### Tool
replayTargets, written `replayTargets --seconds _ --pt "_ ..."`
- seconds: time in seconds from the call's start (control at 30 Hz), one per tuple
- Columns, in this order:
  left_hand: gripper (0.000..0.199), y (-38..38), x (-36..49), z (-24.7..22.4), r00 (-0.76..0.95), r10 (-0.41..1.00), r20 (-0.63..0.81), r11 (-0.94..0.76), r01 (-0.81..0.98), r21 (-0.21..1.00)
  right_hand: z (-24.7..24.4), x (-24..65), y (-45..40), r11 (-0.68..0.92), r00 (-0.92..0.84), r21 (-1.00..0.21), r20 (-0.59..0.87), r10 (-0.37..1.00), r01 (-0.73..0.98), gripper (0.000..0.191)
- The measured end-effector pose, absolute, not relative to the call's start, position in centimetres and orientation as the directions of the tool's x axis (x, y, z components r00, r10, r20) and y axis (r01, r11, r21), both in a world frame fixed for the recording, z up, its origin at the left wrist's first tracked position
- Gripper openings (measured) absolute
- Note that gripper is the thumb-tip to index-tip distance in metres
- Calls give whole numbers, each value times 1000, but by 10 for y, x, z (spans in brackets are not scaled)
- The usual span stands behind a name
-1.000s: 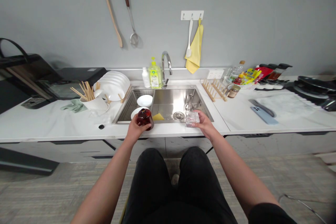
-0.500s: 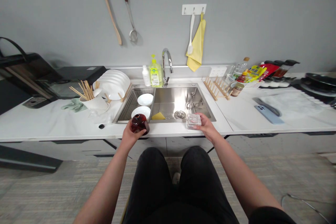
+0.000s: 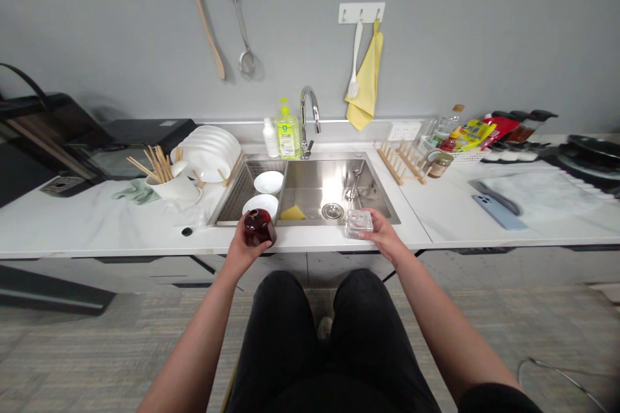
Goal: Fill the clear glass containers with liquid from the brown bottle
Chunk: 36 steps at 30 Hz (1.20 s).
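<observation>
The counter (image 3: pixel 97 232) ran across the full width of the view. The sink (image 3: pixel 314 177) was set into it at centre, divided into a narrow left compartment and a wider right basin.

The stack of plates (image 3: pixel 208 155) stood on edge to the left of the sink. The tap (image 3: pixel 303 122) rose behind the sink. The soap bottle (image 3: pixel 288 137) stood just left of the tap, with the smaller white bottle (image 3: pixel 270 137) beside it.

The left hand (image 3: pixel 239 250) was clamped on the dark red bottle (image 3: pixel 260 231), thumb at the near side and fingers around the left side. The red bottle was positioned at the front edge of the sink, before the left compartment, with its mouth facing up. The right hand (image 3: pixel 385 237) was clamped on the clear container (image 3: pixel 358 222), gripping its right side. The clear container was positioned at the front edge of the right basin, well apart from the red bottle. Contact between either item and the counter could not be determined.

Two white bowls (image 3: pixel 268 181) sat in the left compartment, one behind the other; the red bottle partly covered the nearer one. The drain (image 3: pixel 332 211) was in the right basin. A yellow sponge (image 3: pixel 292 213) lay in the same basin, near the divider.
</observation>
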State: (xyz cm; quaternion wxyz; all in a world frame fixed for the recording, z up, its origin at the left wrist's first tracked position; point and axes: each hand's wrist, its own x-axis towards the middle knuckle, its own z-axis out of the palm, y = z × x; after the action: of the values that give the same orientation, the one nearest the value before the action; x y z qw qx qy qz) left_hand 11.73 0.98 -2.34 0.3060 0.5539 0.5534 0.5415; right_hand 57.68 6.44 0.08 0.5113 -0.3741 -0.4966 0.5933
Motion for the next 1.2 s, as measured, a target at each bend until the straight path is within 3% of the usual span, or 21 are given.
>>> replayTargets --seconds 0.27,0.43,0.9,1.07,1.13,1.2 --pt "88 5 117 -26 -221 957 188 -98 362 927 -1 578 65 23 -195 -971 71 978 -239 75" --pt "82 6 132 -27 -197 961 192 -103 391 915 0 578 66 28 -194 -973 73 978 -227 75" --pt "99 22 169 -21 -156 972 176 -80 485 871 3 577 64 15 -199 -972 63 978 -233 77" --pt "108 16 160 -15 -41 966 255 -219 394 892 2 578 64 20 -207 -972 69 976 -232 77" --pt "96 10 141 -9 -75 947 314 -262 386 884 1 578 64 23 -210 -972 73 975 -233 77" --pt "65 6 108 -1 -234 905 355 -211 477 853 1 579 63 22 -211 -972 73 975 -235 77"
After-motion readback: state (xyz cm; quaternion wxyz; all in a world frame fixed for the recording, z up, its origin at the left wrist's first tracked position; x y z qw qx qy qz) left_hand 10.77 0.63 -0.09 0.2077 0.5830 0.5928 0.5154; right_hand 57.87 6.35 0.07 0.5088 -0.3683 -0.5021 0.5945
